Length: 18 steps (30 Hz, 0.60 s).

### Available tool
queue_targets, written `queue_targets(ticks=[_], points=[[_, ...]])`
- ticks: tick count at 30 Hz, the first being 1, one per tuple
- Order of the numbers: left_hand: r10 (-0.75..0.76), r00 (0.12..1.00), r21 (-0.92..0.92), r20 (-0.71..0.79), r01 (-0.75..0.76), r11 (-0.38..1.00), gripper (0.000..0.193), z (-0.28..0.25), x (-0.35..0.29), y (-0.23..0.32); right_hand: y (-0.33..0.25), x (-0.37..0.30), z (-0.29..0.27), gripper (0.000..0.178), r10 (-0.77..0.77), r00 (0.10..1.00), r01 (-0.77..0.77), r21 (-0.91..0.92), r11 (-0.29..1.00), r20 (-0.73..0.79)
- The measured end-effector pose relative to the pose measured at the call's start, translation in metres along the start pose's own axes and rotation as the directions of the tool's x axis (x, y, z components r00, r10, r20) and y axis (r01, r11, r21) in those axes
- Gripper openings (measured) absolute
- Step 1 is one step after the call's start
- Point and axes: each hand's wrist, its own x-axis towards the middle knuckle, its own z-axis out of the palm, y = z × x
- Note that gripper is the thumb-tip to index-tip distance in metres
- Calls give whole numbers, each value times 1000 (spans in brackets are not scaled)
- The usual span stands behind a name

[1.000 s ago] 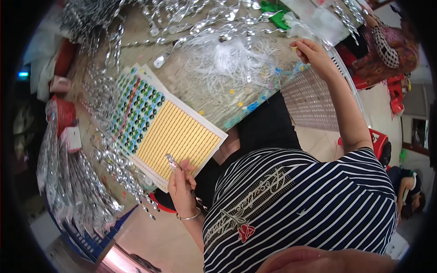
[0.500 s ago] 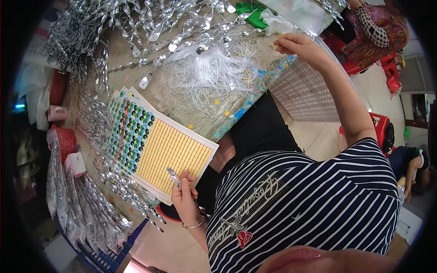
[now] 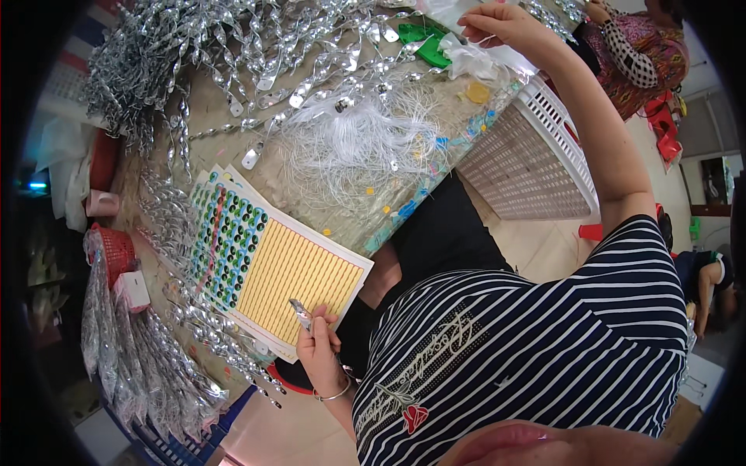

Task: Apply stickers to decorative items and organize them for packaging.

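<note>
Gripping small metal tweezers (image 3: 300, 314), the left hand (image 3: 320, 351) closed around them at the yellow striped sticker sheet's (image 3: 299, 277) six o'clock edge. The right hand (image 3: 497, 22) pinched white plastic bags (image 3: 475, 56) at one o'clock, beyond tangled white threads (image 3: 365, 140) and silver twisted spirals (image 3: 233, 46) crowding the surface (image 3: 311, 186).

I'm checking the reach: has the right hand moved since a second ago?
Yes. The right hand has gone farther along the table, from the white basket's corner to beyond the green piece.

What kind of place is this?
Probably a small craft or assembly workshop: heaps of silver twisted spirals, a tangle of white threads and sticker sheets cover the table.
</note>
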Motion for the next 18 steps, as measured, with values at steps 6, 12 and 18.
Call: queue_targets(ticks=[6, 12, 18], points=[[-20, 1000, 21, 2, 20, 1000, 28, -3, 0, -3, 12, 27, -27, 34, -54, 995, 46, -98, 994, -84], [-38, 999, -16, 2, 38, 999, 32, -1, 0, -4, 8, 43, -24, 37, -30, 997, 13, -228, 974, -74], [-77, 997, -43, -13, 76, 996, 40, 1, -3, 0, 39, 49, -2, 40, -468, 872, 488, -335, 806, 144]])
